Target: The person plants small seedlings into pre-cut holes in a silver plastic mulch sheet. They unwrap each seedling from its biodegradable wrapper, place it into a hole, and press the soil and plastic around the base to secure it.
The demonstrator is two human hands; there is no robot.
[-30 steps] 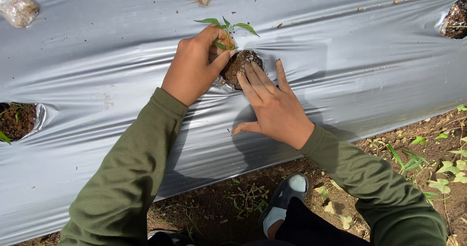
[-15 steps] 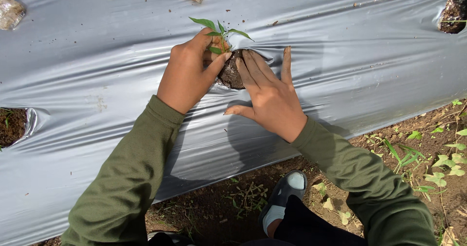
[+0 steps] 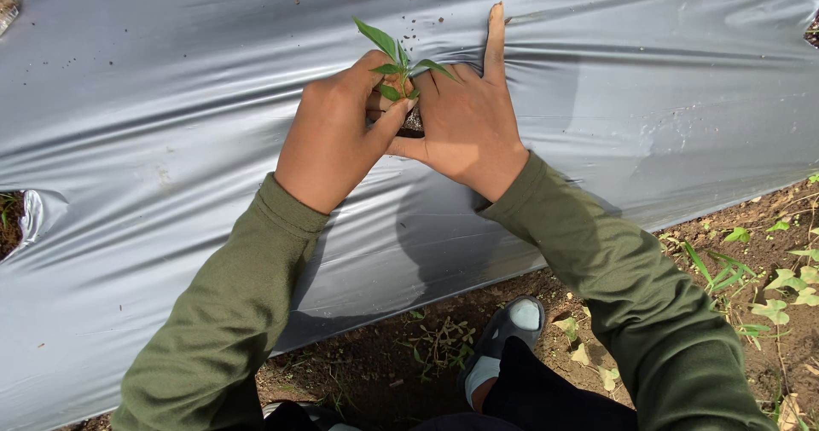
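**Both hands closed in around seedling at planting hole**

The silver plastic mulch sheet (image 3: pixel 171 98) covers most of the view, wrinkled where it is pulled toward the hands. A strip of bare soil (image 3: pixel 375 367) with small weeds runs along its lower edge, and a dark shoe (image 3: pixel 503 333) stands there.

Two green sleeves (image 3: pixel 222 320) reach up from the bottom of the view. Compared with the frame half a second ago, the view has shifted: the sheet's holes and debris now sit closer to the picture edges.

The right hand (image 3: pixel 465 124) has moved. Earlier it lay flat on the sheet with fingers pressed at the hole's right side; now it is drawn up against the left hand, fingers curled in at the stem, with one finger stretched straight up along the sheet.

The left hand (image 3: pixel 333 137) remains cupped around the plant's left side, thumb meeting the right hand.

The seedling (image 3: pixel 397 56) stands upright between the two hands, leaves showing above them. The planting hole (image 3: pixel 414 122), plainly open earlier, is now almost fully hidden; only a dark sliver shows between the thumbs.
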